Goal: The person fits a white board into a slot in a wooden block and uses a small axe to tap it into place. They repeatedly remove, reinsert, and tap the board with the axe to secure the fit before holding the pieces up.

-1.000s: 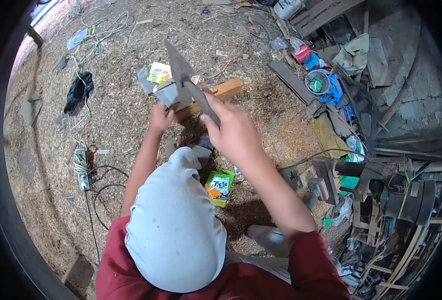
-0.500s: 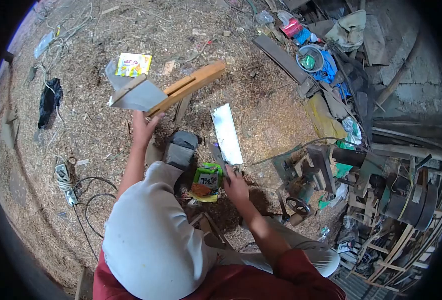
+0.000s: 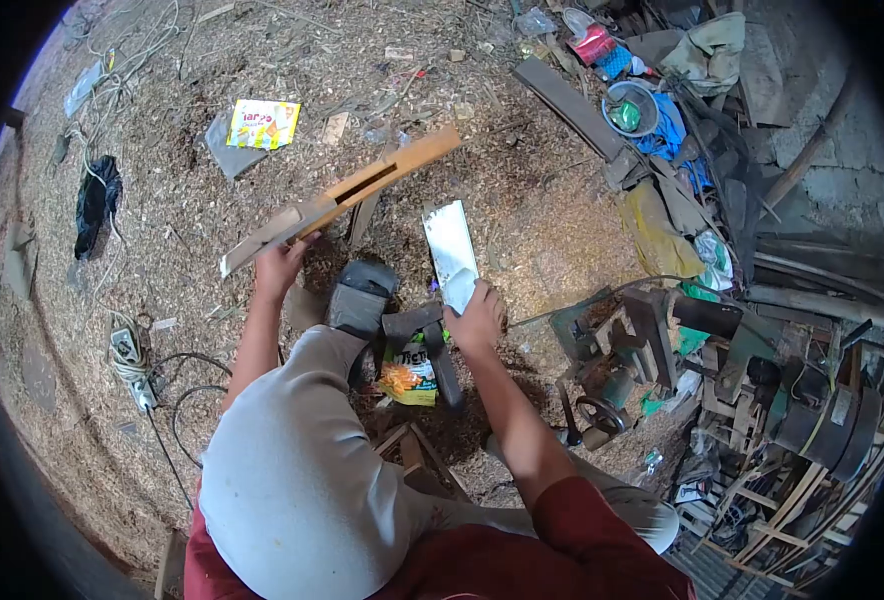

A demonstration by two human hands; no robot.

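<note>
My left hand (image 3: 280, 268) is closed around the underside of a long wooden piece (image 3: 402, 165) with a slot along it. A flat metal plate joins its left end, now seen nearly edge-on. My right hand (image 3: 478, 318) is closed on the lower end of a shiny metal strip (image 3: 449, 238) lying on the shavings; the fingertips are partly hidden. Beside that hand, a dark hammer-like tool (image 3: 440, 360) lies across a green snack packet (image 3: 409, 383). A dark block (image 3: 359, 300) stands between my hands, near my knee.
Wood shavings cover the ground. A yellow wrapper (image 3: 264, 124) lies at the far left. A dark plank (image 3: 567, 108) and a bucket (image 3: 630, 110) are at the back right. A machine with a handwheel (image 3: 600, 415) stands right. Cables (image 3: 177, 375) run at left.
My right hand has let go of the dark tool, which now lies over the packet, and has moved up to the metal strip. My left hand has tilted the wooden piece, turning its plate edge-on.
</note>
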